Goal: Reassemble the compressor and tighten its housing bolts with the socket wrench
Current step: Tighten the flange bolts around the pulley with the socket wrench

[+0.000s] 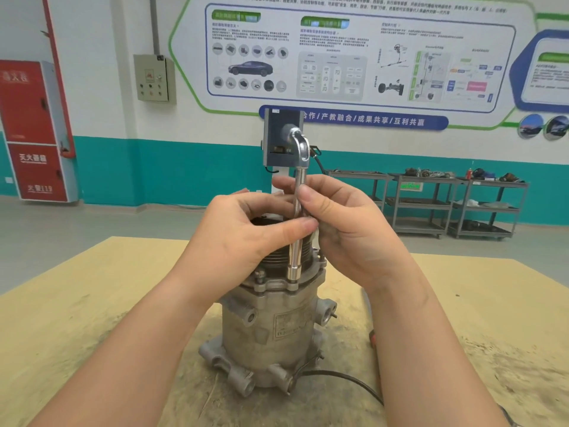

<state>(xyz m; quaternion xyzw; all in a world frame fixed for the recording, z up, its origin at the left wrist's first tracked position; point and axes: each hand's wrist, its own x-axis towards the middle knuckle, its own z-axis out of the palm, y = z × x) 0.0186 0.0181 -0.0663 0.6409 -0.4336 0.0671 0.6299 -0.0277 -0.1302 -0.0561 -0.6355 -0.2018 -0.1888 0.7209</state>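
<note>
compressor [271,328]: we see it standing upright at the middle of the wooden table [92,318], at 6 o'clock from our hands, its ribbed pulley end up and its lugged base on the wood.
socket wrench [297,211]: it stands upright with its socket end seated on a bolt at the rim of the top housing, on the side facing us; the bent head sticks up at 12 o'clock above our fingers.
left hand [246,229]: thumb and fingers are pinched together on the wrench shaft from 9 o'clock.
right hand [341,223]: thumb and fingers are curled round the same shaft from 3 o'clock, just above the left thumb.
second bolt [259,274]: it stands on the housing rim at 9 o'clock from the socket.
cable [345,380]: a black lead runs from the base toward 4 o'clock across the table.
carts [431,204]: grey shelf carts with parts stand by the far wall at 2 o'clock.
red cabinet [34,131]: it stands by the wall at 10 o'clock.
</note>
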